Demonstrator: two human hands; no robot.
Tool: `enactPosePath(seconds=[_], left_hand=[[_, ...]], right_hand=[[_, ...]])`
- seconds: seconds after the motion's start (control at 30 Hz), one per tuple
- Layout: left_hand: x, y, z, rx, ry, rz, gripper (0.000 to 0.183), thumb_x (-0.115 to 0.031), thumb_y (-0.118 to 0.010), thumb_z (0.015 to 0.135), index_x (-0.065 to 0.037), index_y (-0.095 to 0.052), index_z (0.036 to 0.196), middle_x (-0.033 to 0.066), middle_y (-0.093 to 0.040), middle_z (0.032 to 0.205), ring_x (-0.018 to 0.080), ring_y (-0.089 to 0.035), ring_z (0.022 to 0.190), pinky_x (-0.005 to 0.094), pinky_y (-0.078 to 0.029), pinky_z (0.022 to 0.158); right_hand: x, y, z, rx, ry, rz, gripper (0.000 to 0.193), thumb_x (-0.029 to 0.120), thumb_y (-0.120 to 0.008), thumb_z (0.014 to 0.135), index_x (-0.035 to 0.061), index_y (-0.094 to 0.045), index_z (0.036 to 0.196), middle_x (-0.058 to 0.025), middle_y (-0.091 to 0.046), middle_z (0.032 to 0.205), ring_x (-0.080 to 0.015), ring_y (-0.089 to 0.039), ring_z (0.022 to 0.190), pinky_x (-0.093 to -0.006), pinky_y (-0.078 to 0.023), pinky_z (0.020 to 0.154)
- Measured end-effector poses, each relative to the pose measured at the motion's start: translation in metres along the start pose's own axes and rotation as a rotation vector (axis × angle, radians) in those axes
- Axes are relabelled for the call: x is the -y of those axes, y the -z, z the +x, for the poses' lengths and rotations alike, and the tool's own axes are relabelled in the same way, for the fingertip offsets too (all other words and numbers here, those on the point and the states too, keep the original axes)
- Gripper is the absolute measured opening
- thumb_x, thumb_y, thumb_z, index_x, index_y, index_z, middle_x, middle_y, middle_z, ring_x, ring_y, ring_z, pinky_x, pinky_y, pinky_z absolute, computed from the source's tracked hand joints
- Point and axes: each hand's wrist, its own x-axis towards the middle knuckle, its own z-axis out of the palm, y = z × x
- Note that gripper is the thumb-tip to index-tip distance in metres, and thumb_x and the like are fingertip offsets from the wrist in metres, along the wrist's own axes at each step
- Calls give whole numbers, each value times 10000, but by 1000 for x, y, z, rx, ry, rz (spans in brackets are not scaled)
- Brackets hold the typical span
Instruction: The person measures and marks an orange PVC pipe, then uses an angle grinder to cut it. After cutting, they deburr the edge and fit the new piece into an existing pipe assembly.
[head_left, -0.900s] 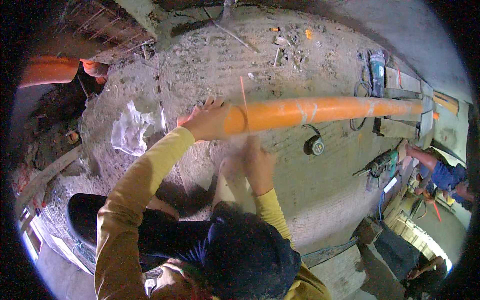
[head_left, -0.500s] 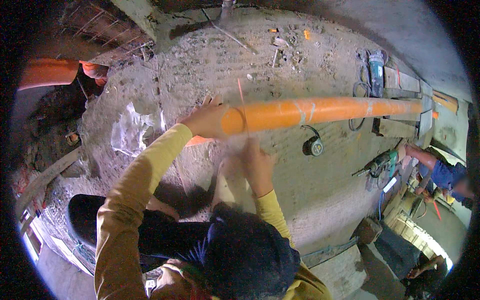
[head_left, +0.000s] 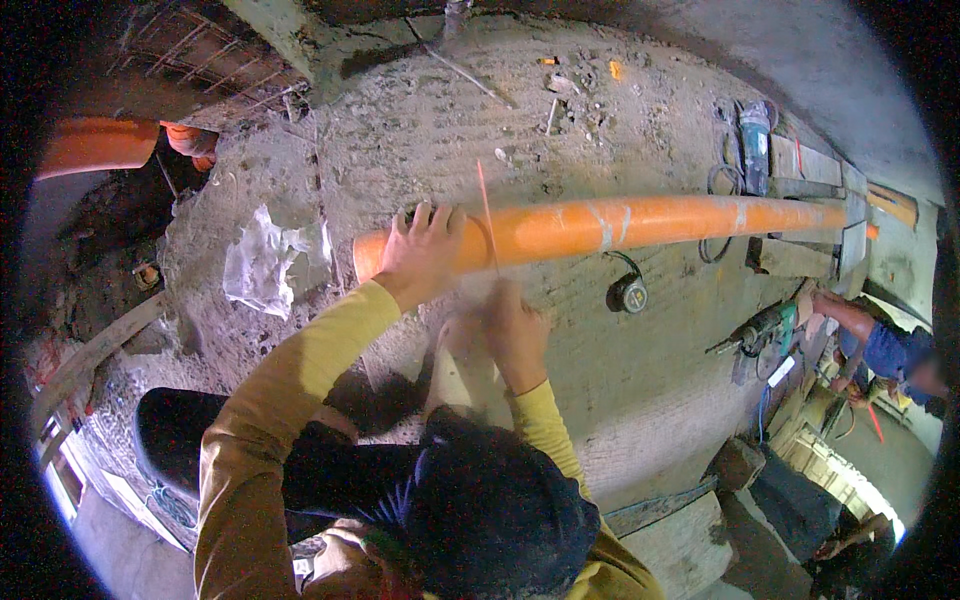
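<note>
A long orange pipe (head_left: pixel 650 222) lies across the work area from left to right. My left hand (head_left: pixel 425 248) grips it near its left end, fingers wrapped over the top, with the open rim showing beyond the hand. Pinched in my right hand (head_left: pixel 515 335) is a thin reddish saw blade (head_left: pixel 484 195), which crosses the pipe just right of my left hand. A dark line runs round the pipe beside the blade. The right fingers are slightly blurred, and the blade's lower end is hidden in them.
A round tape measure (head_left: pixel 630 295) lies below the pipe. An angle grinder (head_left: pixel 755 150) rests near timber blocks at the right. Another person's hand (head_left: pixel 805 300) touches a green drill (head_left: pixel 765 330). Crumpled plastic (head_left: pixel 265 262) lies left, near an excavated hollow with orange pipes (head_left: pixel 100 145).
My left hand has slid right along the pipe, uncovering the pipe's left end. My right hand and the blade stay at almost the same place.
</note>
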Motion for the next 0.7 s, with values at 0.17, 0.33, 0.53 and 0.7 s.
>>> enactPosePath(seconds=[0.17, 0.33, 0.53, 0.7], left_hand=[[6, 3, 0, -27, 1, -98, 906, -346, -832, 680, -15, -421, 1417, 148, -471, 1389, 343, -443, 1336, 564, -421, 1049], [15, 15, 10, 129, -9, -191, 927, -384, -838, 660, -19, -432, 1408, 151, -457, 1418, 348, -427, 1359, 560, -429, 1046], [18, 19, 14, 196, 29, -253, 934, -396, -842, 647, -18, -433, 1397, 159, -467, 1421, 356, -433, 1364, 581, -438, 1036], [30, 13, 24, 247, -15, -311, 929, -386, -859, 641, -18, -440, 1384, 169, -463, 1428, 370, -441, 1359, 607, -458, 1024]], right_hand=[[7, 2, 4, 87, -79, 98, 146, 198, -567, 960, 129, -560, 1087, -176, -713, 842, -391, -690, 673, -517, -512, 569], [-2, -8, 3, 5, 24, -19, 209, 167, -612, 925, 125, -538, 1116, -172, -683, 769, -403, -680, 661, -508, -500, 538], [-7, -17, 6, -45, 28, -9, 194, 142, -620, 924, 135, -534, 1097, -162, -654, 710, -363, -664, 597, -462, -499, 508], [-10, -22, 8, -63, 56, -5, 191, 141, -616, 933, 134, -539, 1108, -175, -659, 728, -351, -660, 587, -452, -490, 496]])
